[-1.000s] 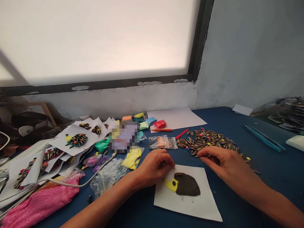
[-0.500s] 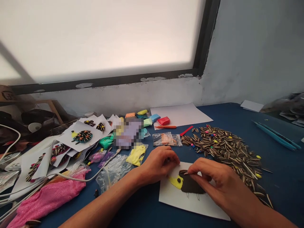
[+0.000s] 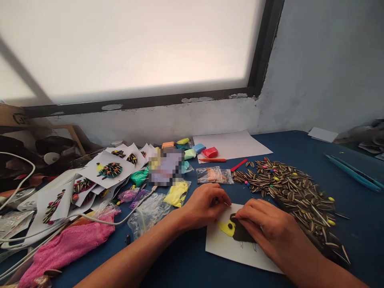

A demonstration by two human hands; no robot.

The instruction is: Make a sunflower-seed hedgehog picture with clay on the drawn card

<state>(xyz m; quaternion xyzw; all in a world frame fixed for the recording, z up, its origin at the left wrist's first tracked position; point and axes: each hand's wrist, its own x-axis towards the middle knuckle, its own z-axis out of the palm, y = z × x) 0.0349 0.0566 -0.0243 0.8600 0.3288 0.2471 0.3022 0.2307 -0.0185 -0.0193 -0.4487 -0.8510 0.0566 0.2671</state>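
Observation:
A white paper card lies on the blue tabletop in front of me. On it is a flat clay animal shape with a yellow head bearing a black dot, and a dark body; drawn legs show below. My right hand pinches a sunflower seed at the body's upper front edge, hiding most of the body. At the card's upper left edge, my left hand has its fingers curled against the paper; their tips are partly hidden.
Sunflower seeds with coloured pins are heaped at right, near blue tweezers. Behind lie an orange tool, a red strip and clay packets. At left are finished seed pictures, a white cable and pink cloth.
The view has swung slightly left. My right hand has shifted a little left over the card and covers more of the dark body and seed. My left hand keeps its place on the card.

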